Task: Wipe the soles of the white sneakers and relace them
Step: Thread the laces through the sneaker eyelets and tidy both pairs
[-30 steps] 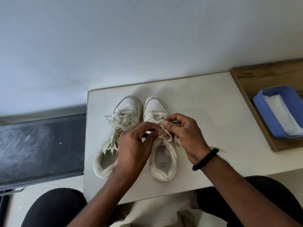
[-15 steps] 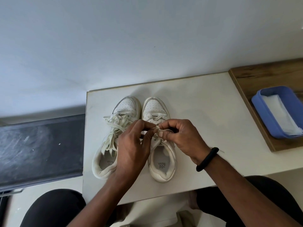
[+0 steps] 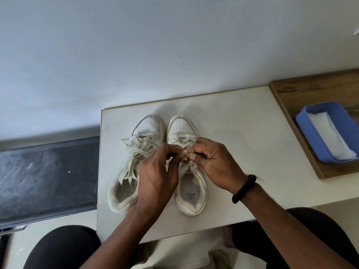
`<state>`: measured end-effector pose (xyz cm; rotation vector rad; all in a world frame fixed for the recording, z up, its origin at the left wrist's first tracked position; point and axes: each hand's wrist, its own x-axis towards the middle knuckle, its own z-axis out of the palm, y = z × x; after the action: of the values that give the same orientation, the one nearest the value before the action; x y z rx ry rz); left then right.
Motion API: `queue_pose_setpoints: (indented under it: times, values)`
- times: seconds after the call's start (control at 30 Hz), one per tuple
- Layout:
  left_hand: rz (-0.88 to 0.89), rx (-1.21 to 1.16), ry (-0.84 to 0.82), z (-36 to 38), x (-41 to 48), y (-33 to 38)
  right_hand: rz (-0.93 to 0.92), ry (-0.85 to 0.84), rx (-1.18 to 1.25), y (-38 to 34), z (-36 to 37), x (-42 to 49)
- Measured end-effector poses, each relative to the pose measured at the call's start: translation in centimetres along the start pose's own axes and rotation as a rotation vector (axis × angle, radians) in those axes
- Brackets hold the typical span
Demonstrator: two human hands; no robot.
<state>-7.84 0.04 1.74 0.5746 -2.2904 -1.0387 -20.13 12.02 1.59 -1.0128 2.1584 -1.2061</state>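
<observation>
Two white sneakers stand side by side, toes away from me, on a small white table (image 3: pixel 242 133). The left sneaker (image 3: pixel 147 127) has a loose, tangled cream lace (image 3: pixel 136 150) spilling over its tongue. Over the tongue of the right sneaker (image 3: pixel 191 199) both hands meet. My left hand (image 3: pixel 157 177) and my right hand (image 3: pixel 211 162) each pinch the right sneaker's lace (image 3: pixel 185 152) between thumb and fingertips. The fingers hide most of that lace. My right wrist wears a black band.
A blue tray (image 3: pixel 310 140) holding a folded white cloth (image 3: pixel 330 138) sits on a wooden surface (image 3: pixel 303 94) at the right. A dark panel (image 3: pixel 44 179) lies left of the table. My dark-clad knees are below the table's near edge.
Both hands have drawn closer together over the right sneaker's tongue and shifted slightly toward its toe, still working the lace. The sneakers stay in place.
</observation>
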Motion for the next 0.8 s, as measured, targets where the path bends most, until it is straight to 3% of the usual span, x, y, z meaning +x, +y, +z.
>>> queue_pose_setpoints:
  times: [0.17, 0.3, 0.47, 0.6, 0.8]
  values:
    - [-0.08, -0.06, -0.071, -0.3, 0.2, 0.5, 0.014, -0.02, 0.013, 0.1, -0.4, 0.0]
    - [-0.302, -0.154, -0.153, -0.9, 0.8, 0.7, 0.018, 0.035, -0.052, 0.2, -0.1, -0.1]
    - [-0.519, -0.303, -0.145, -1.6, 1.2, 1.1, -0.075, 0.287, -0.215, -1.1, -0.4, -0.4]
    - [-0.559, -0.334, -0.126, -1.6, 1.3, 1.1, -0.185, 0.294, -0.333, -2.1, -1.2, -1.4]
    - [-0.572, -0.338, -0.138, -1.7, 1.1, 1.6, -0.031, 0.258, -0.303, -2.3, 1.1, -2.2]
